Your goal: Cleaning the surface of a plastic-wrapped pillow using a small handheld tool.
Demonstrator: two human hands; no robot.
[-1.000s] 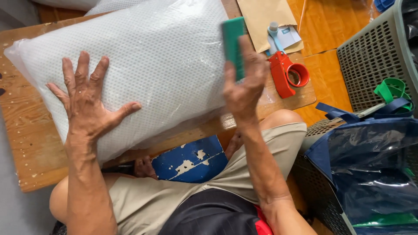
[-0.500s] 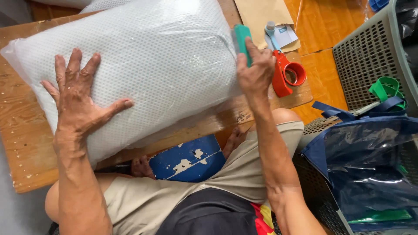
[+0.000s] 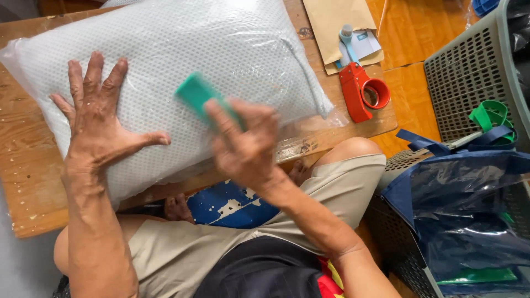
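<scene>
A large white mesh-covered pillow (image 3: 182,72) sealed in clear plastic lies across a low wooden table (image 3: 27,182). My left hand (image 3: 99,124) presses flat on its left part, fingers spread. My right hand (image 3: 245,146) is blurred over the pillow's near edge and grips a small green rectangular block (image 3: 196,94), which sticks out above my fingers against the plastic.
A red tape dispenser (image 3: 361,91) sits at the table's right end beside a brown envelope (image 3: 337,22) with a small bottle and card. A grey plastic basket (image 3: 469,72) and a dark blue bag (image 3: 469,215) stand at right. A blue stool (image 3: 232,204) shows between my knees.
My right hand has carried the green block from the pillow's right end leftward and down onto the pillow's middle. The left hand has stayed pressed on the pillow.
</scene>
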